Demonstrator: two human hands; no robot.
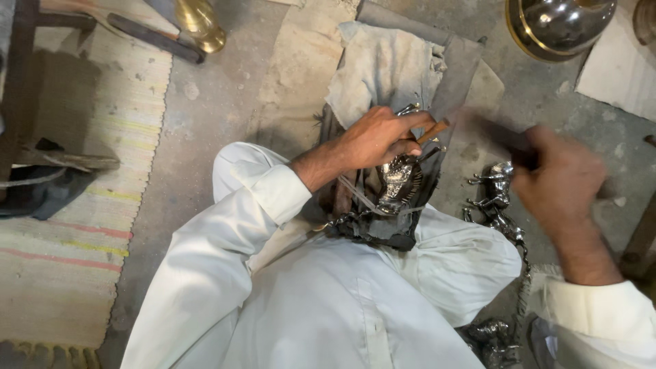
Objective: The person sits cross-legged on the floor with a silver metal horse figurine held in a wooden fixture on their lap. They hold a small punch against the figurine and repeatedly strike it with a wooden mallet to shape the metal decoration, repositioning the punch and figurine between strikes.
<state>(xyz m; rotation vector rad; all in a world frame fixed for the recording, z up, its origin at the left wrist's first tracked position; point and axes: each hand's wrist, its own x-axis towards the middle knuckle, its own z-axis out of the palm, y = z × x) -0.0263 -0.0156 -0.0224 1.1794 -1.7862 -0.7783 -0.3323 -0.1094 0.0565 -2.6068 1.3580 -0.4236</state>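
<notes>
My left hand (pixel 378 139) grips a thin rod-like tool with a reddish-brown tip (pixel 434 130) and presses it on a small shiny silver metal figurine (pixel 400 183) that rests on dark cloth between my knees. My right hand (pixel 559 184) is blurred with motion and is closed around a dark handle (pixel 492 133), a hammer-like tool, raised to the right of the figurine. I sit on the floor in white clothing.
A second silver figurine (pixel 497 198) stands on the floor by my right knee, another (pixel 493 342) lies lower down. A grey cloth (pixel 386 68) lies ahead. A brass vase (pixel 199 24), a polished metal bowl (pixel 557 27) and a striped mat (pixel 82 205) surround me.
</notes>
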